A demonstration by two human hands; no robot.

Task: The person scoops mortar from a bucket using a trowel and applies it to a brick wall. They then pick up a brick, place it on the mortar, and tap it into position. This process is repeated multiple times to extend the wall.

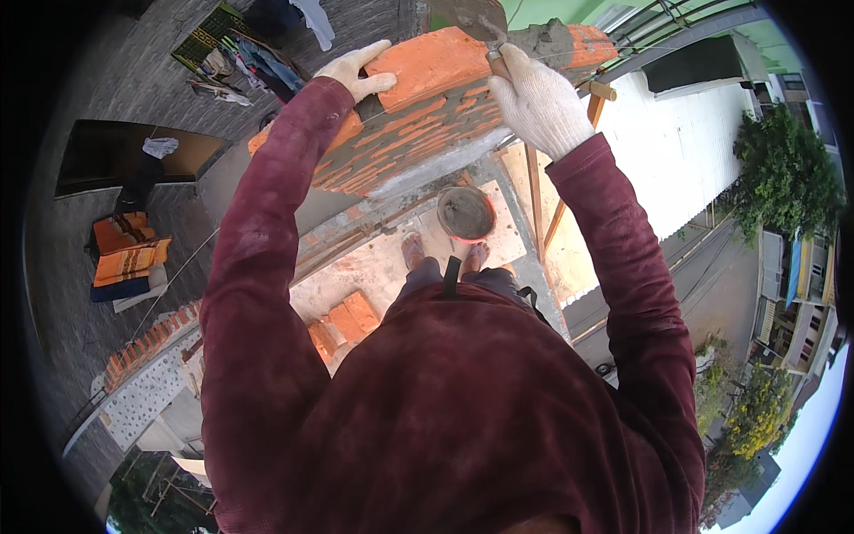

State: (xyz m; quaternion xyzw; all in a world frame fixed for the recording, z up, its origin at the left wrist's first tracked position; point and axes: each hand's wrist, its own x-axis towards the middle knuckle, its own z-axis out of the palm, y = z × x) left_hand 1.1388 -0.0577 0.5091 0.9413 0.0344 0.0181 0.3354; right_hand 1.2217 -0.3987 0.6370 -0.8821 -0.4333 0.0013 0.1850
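Observation:
At the top of a brick wall [418, 133] with grey mortar joints, an orange brick [431, 67] lies on the upper course. My left hand [354, 71], in a white knit glove, is on the brick's left end, thumb and fingers on either side of it. In my right hand [543, 105], gloved too, is the handle of a trowel [471, 16]; its grey blade is over the far side of the brick, partly cut off by the picture's edge. Wet mortar [544, 43] lies on the wall top right of the brick.
A red-rimmed bucket of mortar [465, 214] stands by my feet on a board platform. Loose bricks [345, 322] lie at its left. Wooden props [535, 191] stand right of the wall, beside a drop to a street. A thin string runs along the wall.

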